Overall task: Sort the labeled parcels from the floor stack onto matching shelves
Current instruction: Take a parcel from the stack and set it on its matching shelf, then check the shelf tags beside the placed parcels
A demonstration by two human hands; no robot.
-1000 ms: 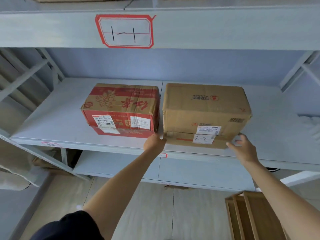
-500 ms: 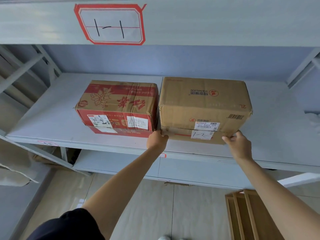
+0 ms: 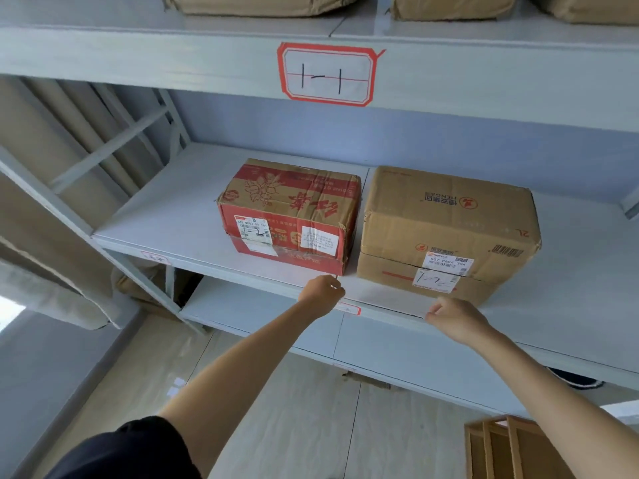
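A plain brown parcel [image 3: 446,223] with a handwritten "1-2" label [image 3: 436,280] stands on the grey middle shelf [image 3: 166,219], right beside a red-printed parcel [image 3: 290,209]. Both parcels sit near the shelf's front edge. My left hand [image 3: 323,293] hovers at that edge, just below the gap between the two parcels, its fingers loosely curled and holding nothing. My right hand [image 3: 453,319] is off the brown parcel, below its front face, also loosely curled and holding nothing.
A red-framed "1-1" sign [image 3: 326,74] is stuck on the beam above. More brown parcels [image 3: 262,3] lie on the top shelf. A lower shelf [image 3: 249,305] runs underneath. A wooden crate [image 3: 511,451] stands on the tiled floor at the lower right.
Both hands have let go of the brown parcel's lower front corners and drawn back from it. The view has shifted so the shelf appears further right and higher.
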